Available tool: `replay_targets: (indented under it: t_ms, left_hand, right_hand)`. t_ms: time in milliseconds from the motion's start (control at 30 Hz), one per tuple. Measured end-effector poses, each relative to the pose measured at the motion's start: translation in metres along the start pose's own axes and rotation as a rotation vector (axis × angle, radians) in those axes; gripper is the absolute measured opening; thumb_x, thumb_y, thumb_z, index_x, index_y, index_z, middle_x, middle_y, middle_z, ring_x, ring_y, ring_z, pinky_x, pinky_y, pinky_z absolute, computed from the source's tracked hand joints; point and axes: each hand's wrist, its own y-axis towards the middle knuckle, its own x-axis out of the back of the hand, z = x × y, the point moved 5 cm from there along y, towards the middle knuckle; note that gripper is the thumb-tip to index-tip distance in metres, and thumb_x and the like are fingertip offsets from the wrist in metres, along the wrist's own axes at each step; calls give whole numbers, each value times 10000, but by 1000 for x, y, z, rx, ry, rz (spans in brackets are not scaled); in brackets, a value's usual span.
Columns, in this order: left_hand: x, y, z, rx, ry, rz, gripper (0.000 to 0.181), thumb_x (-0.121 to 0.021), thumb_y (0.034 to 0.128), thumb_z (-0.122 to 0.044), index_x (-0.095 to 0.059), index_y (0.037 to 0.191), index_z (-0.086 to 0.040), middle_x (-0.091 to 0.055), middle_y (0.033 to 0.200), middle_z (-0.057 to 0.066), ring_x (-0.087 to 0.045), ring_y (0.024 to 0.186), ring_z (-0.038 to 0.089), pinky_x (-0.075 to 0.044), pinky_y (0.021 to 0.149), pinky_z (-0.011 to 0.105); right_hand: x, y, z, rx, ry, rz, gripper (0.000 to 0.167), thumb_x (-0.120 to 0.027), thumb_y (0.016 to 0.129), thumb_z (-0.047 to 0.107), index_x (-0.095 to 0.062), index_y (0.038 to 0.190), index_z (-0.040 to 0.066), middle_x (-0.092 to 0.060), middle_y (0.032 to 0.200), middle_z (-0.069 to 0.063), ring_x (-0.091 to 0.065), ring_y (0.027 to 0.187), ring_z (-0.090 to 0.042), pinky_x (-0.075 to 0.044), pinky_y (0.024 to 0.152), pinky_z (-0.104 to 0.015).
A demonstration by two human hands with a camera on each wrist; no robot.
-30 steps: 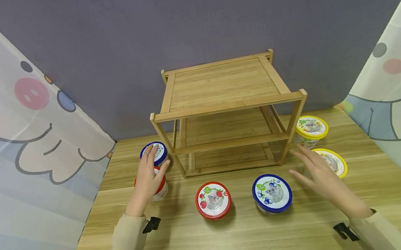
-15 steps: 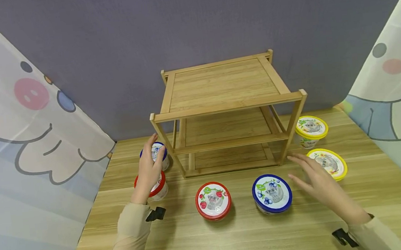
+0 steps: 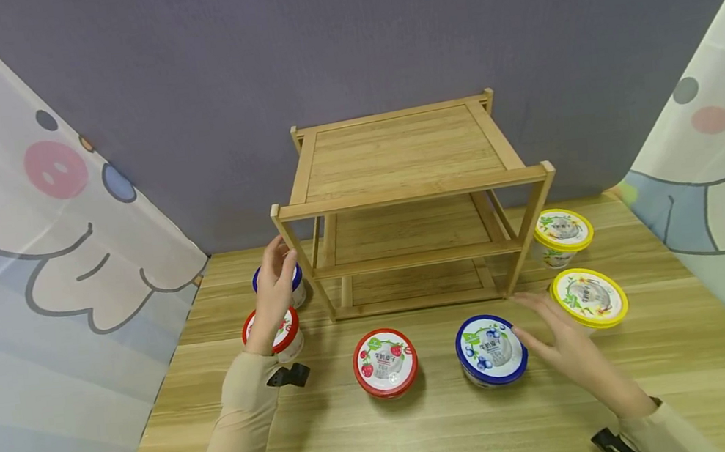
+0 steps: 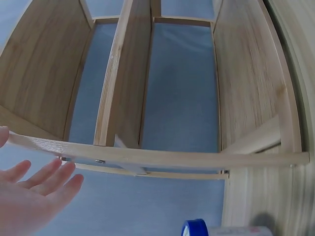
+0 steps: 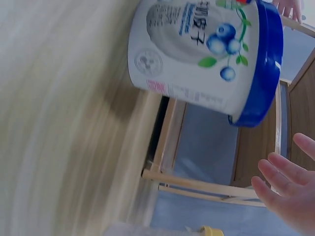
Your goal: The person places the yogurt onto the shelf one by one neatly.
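My left hand (image 3: pixel 273 287) hovers beside the left front post of a wooden shelf rack (image 3: pixel 413 192), partly covering a blue-lidded tub (image 3: pixel 297 284). A red-lidded tub (image 3: pixel 285 333) sits below that wrist. The left wrist view shows the fingers (image 4: pixel 59 184) spread and holding nothing, close to the rack's post. My right hand (image 3: pixel 571 351) is between a front blue-lidded tub (image 3: pixel 492 351) and a yellow-lidded tub (image 3: pixel 589 298). Its thumb is close to the blue lid; the head view does not settle whether they touch. In the right wrist view, the fingers (image 5: pixel 280 177) are extended and hold nothing.
Another red-lidded tub (image 3: pixel 386 363) stands in front of the rack, with strawberries on its lid. Behind the right hand, a second yellow-lidded tub (image 3: pixel 562 231) stands by the rack's right side. A grey backdrop (image 3: pixel 382 32) rises behind the wooden table (image 3: pixel 425 440).
My left hand has moved forward and slightly right, towards the rack's post. My right hand has shifted left, uncovering more of the nearer yellow lid. The tubs look unmoved.
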Motion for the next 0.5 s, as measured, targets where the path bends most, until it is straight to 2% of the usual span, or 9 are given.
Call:
replay_targets:
  t_ms: [67,100,200,300,500]
  left_hand:
    - [0,1,1,7,-32,-11,507,-393,952,-252,-229,1369,-14,-368,1262,191,-373,1196,282,-302,983,399]
    - [0,2,1,6,-51,-18,495,-394,952,-241,-240,1363,-11,-378,1246,190,-388,1178,276,-312,976,395]
    - [-1,3,0,-9,-102,-32,447,-397,952,-203,-289,1344,-15,-421,1220,191,-430,1125,264,-348,944,403]
    - [-2,3,-1,-26,-134,-34,401,-390,954,-184,-345,1317,-20,-457,1214,212,-456,1107,273,-370,920,419]
    - [-4,4,0,-38,-182,-29,349,-383,955,-190,-434,1254,-18,-501,1134,288,-500,1062,299,-410,864,312]
  right_hand:
    - [-3,-2,0,-29,11,10,501,-691,707,30,-507,1171,-9,-507,1168,-151,-396,1130,-87,-187,951,-65]
    - [-5,-3,0,-48,13,21,498,-688,718,43,-503,1178,-3,-500,1180,-151,-395,1134,-103,-232,969,-123]
    - [-10,-7,0,-107,35,60,497,-679,747,77,-483,1198,7,-468,1216,-157,-398,1134,-210,-323,967,-361]
    - [-15,-9,1,-142,82,98,525,-685,748,90,-460,1213,-4,-426,1246,-176,-383,1124,-335,-329,841,-590]
    - [-25,-13,3,-154,143,156,616,-754,683,148,-466,1213,19,-374,1281,-203,-354,1132,-413,-303,819,-642]
